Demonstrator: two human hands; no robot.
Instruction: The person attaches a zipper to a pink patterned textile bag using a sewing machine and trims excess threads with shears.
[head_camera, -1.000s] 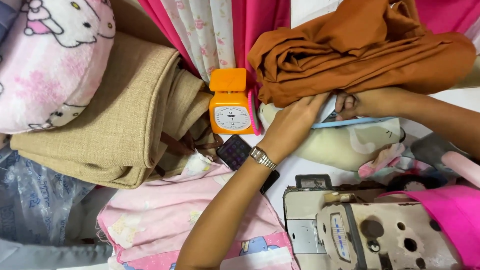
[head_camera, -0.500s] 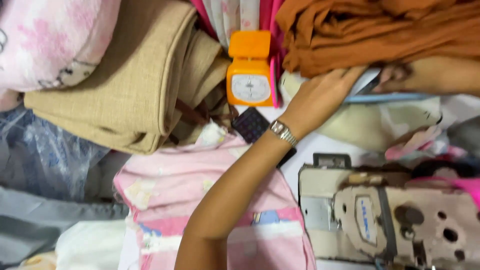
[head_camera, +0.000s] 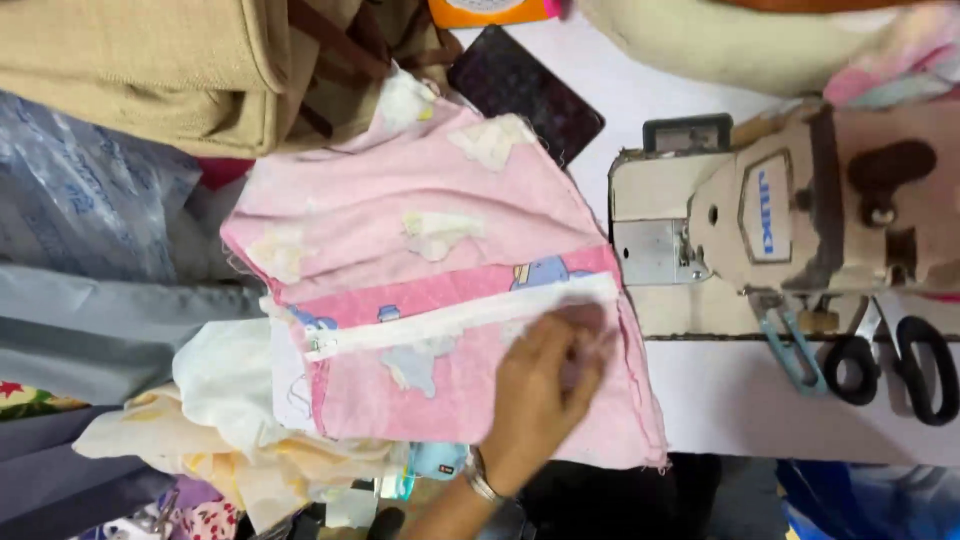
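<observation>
The pink cloth (head_camera: 440, 290) lies spread on the white surface (head_camera: 760, 400), left of the sewing machine (head_camera: 790, 210); its white strip (head_camera: 460, 318) runs lengthwise toward the machine. 1 hand (head_camera: 545, 385), likely the left, presses flat with fingers (head_camera: 590, 330) extended, grasping nothing, seemingly smoothing it. Scissors (head_camera: 900, 365) lie nearby.

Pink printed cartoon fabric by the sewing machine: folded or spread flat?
Folded. The pink printed cartoon fabric lies in overlapping layers with a white zipper strip across it; one hand rests on its lower layer.
</observation>
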